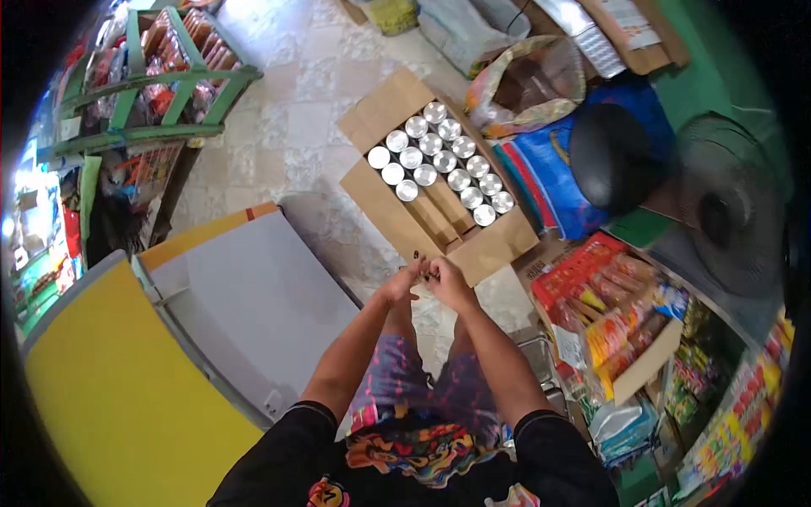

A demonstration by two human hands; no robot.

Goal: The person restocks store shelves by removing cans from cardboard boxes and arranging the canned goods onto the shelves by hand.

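Observation:
Just in front of my body, my left hand and my right hand are close together, fingers curled inward. A small dark object shows at the fingertips of my left hand; its kind is too small to make out. My right hand is closed, and whatever it pinches is hidden. Beyond both hands, on the tiled floor, stands an open cardboard box with its flaps folded out. Several silver-topped cans stand upright in rows inside it. Bare cardboard shows in the box's near left part.
A grey and yellow freezer-like cabinet stands on my left. To the right are a blue bag, a black fan and a carton of packaged snacks. A green rack holds goods at the far left.

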